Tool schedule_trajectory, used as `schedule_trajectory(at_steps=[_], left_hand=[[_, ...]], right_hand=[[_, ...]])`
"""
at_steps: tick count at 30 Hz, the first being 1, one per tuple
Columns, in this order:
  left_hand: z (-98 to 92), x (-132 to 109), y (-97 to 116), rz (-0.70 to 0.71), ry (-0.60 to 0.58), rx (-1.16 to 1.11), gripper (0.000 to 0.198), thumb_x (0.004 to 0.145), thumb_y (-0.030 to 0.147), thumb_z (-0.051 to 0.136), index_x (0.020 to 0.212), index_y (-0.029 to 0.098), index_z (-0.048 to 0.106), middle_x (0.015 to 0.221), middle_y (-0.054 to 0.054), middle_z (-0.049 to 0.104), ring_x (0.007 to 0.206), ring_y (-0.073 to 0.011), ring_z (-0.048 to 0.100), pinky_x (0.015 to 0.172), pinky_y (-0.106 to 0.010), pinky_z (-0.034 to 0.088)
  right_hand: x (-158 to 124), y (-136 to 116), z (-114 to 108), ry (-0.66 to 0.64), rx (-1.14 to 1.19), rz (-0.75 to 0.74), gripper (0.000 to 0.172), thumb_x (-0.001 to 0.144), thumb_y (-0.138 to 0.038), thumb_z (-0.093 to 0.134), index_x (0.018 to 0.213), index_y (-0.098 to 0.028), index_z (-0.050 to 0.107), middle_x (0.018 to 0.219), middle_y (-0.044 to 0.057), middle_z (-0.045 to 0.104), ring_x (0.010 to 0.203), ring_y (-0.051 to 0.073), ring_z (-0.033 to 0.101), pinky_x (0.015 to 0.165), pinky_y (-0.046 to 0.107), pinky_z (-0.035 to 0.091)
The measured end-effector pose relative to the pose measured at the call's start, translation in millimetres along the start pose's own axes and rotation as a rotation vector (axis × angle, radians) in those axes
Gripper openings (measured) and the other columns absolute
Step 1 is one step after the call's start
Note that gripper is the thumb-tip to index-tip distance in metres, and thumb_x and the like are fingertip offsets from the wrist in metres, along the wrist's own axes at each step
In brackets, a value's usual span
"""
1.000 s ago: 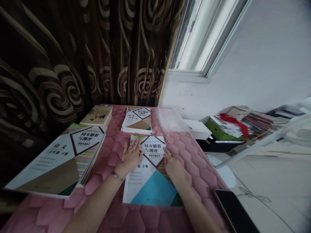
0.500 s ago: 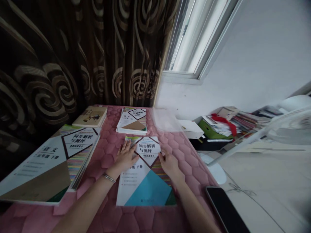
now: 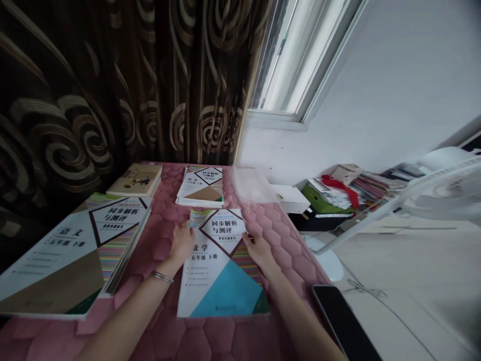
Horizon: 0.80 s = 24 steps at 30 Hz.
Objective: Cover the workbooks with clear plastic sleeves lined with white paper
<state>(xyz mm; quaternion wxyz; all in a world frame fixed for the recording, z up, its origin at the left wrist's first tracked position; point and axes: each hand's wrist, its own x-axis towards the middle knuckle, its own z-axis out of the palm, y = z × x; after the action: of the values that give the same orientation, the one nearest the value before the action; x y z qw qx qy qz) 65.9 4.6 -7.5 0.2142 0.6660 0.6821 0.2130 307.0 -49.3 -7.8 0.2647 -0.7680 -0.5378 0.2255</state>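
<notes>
A workbook [image 3: 221, 286] with a blue triangle on its white cover lies in front of me on the pink quilted tabletop [image 3: 195, 343]. My left hand [image 3: 183, 243], with bangles at the wrist, is closed on its upper left edge. On the opposite edge my right hand [image 3: 259, 252] pinches the cover's side, thumb and fingers together. Past the workbook's top edge sits a small stack of similar booklets [image 3: 201, 188]. Left of my left arm is a bigger pile of workbooks [image 3: 75, 255] with a brown triangle on top.
A tan book [image 3: 136, 180] lies behind the left pile, near the dark curtain [image 3: 150, 80]. At the right table edge rests a phone [image 3: 343, 321]. Beyond it stand a white fan [image 3: 443, 185] and boxes of papers [image 3: 326, 198]. A translucent sheet [image 3: 253, 185] lies at the far right corner.
My left hand has gone from lying spread on the cover to gripping the workbook's left edge, uncovering more print. My right hand stays at the right edge. The view has shifted slightly.
</notes>
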Motion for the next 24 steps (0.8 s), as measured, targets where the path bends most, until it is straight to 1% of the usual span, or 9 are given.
schedule_trajectory(at_steps=[2, 3, 6, 8, 12, 14, 17, 21, 24], left_hand=[[-8.6, 8.0, -3.6, -0.085, -0.034, -0.040, 0.033, 0.090, 0.017, 0.044, 0.117, 0.010, 0.062, 0.116, -0.016, 0.068, 0.110, -0.0233, 0.062, 0.091, -0.031, 0.045], [-12.8, 11.0, -5.6, -0.100, -0.059, -0.053, 0.029, 0.089, 0.019, 0.047, 0.109, 0.011, 0.065, 0.108, -0.014, 0.071, 0.100, -0.0227, 0.065, 0.082, -0.028, 0.047], [-22.4, 15.5, -11.2, -0.141, -0.127, -0.103, 0.020, 0.086, 0.026, 0.054, 0.084, 0.013, 0.070, 0.085, -0.009, 0.074, 0.079, -0.0194, 0.068, 0.060, -0.023, 0.043], [-26.0, 16.1, -13.9, -0.158, -0.140, -0.133, 0.023, 0.086, 0.030, 0.055, 0.077, 0.014, 0.069, 0.076, -0.007, 0.073, 0.070, -0.0170, 0.066, 0.054, -0.021, 0.039], [-29.6, 18.1, -17.7, -0.168, -0.118, -0.167, 0.023, 0.086, 0.034, 0.057, 0.082, 0.014, 0.069, 0.072, -0.004, 0.071, 0.064, -0.0140, 0.063, 0.053, -0.020, 0.037], [-29.8, 19.7, -19.9, -0.169, -0.109, -0.162, 0.021, 0.084, 0.032, 0.059, 0.079, 0.013, 0.069, 0.074, -0.005, 0.071, 0.066, -0.0141, 0.063, 0.053, -0.020, 0.036], [-27.4, 20.3, -24.3, -0.181, -0.105, -0.140, 0.020, 0.081, 0.030, 0.061, 0.072, 0.013, 0.067, 0.072, -0.006, 0.071, 0.067, -0.0153, 0.063, 0.053, -0.021, 0.034], [-21.5, 18.4, -30.0, -0.186, -0.104, -0.144, 0.021, 0.081, 0.031, 0.061, 0.076, 0.013, 0.069, 0.073, -0.006, 0.072, 0.069, -0.0156, 0.065, 0.053, -0.020, 0.035], [-18.8, 18.5, -32.2, -0.183, -0.100, -0.149, 0.021, 0.082, 0.031, 0.060, 0.077, 0.013, 0.070, 0.074, -0.006, 0.073, 0.069, -0.0158, 0.065, 0.054, -0.021, 0.036]], right_hand=[[-2.9, -2.9, 0.6, 0.004, -0.069, -0.055, 0.027, 0.093, -0.034, 0.043, 0.095, -0.016, 0.064, 0.094, 0.010, 0.073, 0.089, 0.022, 0.068, 0.069, 0.026, 0.046], [-5.3, -4.6, 1.0, 0.021, -0.091, -0.078, 0.026, 0.093, -0.032, 0.043, 0.096, -0.016, 0.064, 0.094, 0.010, 0.073, 0.088, 0.022, 0.068, 0.069, 0.026, 0.045], [-12.4, -8.0, 1.9, 0.097, -0.050, -0.121, 0.023, 0.092, -0.028, 0.042, 0.096, -0.016, 0.061, 0.088, 0.009, 0.072, 0.082, 0.022, 0.067, 0.068, 0.027, 0.045], [-14.4, -7.6, 2.3, 0.134, 0.058, -0.155, 0.024, 0.091, -0.030, 0.040, 0.095, -0.017, 0.059, 0.085, 0.008, 0.071, 0.079, 0.022, 0.066, 0.069, 0.028, 0.046], [-11.5, -2.7, 6.4, 0.140, 0.226, -0.191, 0.027, 0.090, -0.035, 0.041, 0.099, -0.017, 0.058, 0.094, 0.008, 0.071, 0.086, 0.022, 0.066, 0.075, 0.029, 0.048], [-9.9, -0.3, 11.1, 0.103, 0.205, -0.179, 0.028, 0.089, -0.033, 0.043, 0.104, -0.016, 0.059, 0.096, 0.008, 0.071, 0.087, 0.021, 0.066, 0.075, 0.028, 0.049], [-10.1, 2.3, 18.5, 0.080, 0.102, -0.219, 0.029, 0.088, -0.026, 0.044, 0.110, -0.016, 0.061, 0.099, 0.008, 0.070, 0.089, 0.020, 0.065, 0.077, 0.027, 0.048], [-10.2, 3.7, 20.0, 0.112, -0.041, -0.223, 0.025, 0.088, -0.029, 0.047, 0.097, -0.017, 0.066, 0.094, 0.009, 0.069, 0.092, 0.022, 0.062, 0.080, 0.028, 0.047], [-5.9, 1.3, 14.1, 0.007, -0.039, -0.184, 0.025, 0.090, -0.032, 0.045, 0.088, -0.019, 0.066, 0.088, 0.006, 0.070, 0.087, 0.021, 0.064, 0.073, 0.026, 0.046]])
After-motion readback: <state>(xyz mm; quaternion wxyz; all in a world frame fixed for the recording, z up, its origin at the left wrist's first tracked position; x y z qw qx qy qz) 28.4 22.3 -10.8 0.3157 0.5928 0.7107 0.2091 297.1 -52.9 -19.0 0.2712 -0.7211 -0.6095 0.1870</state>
